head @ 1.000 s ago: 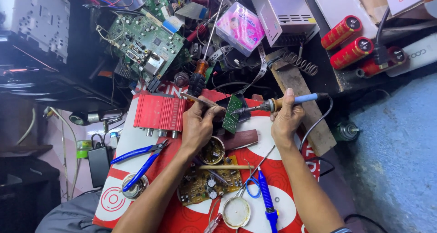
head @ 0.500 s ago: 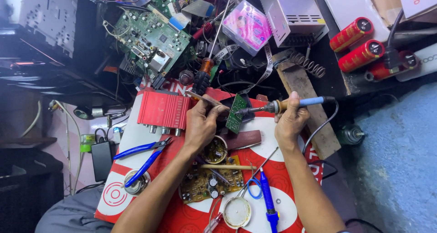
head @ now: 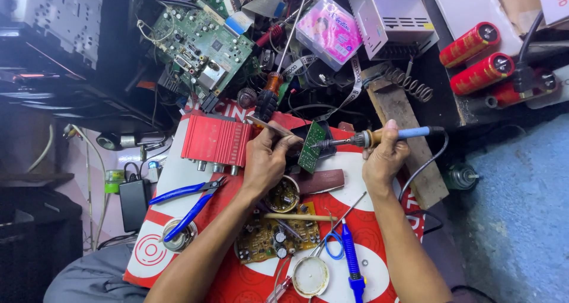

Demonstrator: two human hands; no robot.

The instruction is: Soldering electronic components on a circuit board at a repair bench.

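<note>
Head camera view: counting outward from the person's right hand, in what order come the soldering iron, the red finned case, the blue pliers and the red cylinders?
From the right hand:
1. Soldering iron, gripped in it.
2. Red finned case, left, past the left hand.
3. Red cylinders, upper right, and blue pliers, lower left: too close to call.

Two bare forearms enter from the bottom of the frame, no sleeves visible up to the elbows. Left hand near centre, right hand just right of centre. No gloves, no watch, no rings or wristbands that I can make out. Fingers bare, nails too small to judge. Lower left corner: grey fabric, smooth, looks like trousers over a knee or thigh; no pattern, seam or pocket discernible. Nothing else of the body in view: no torso, no footwear.
</note>
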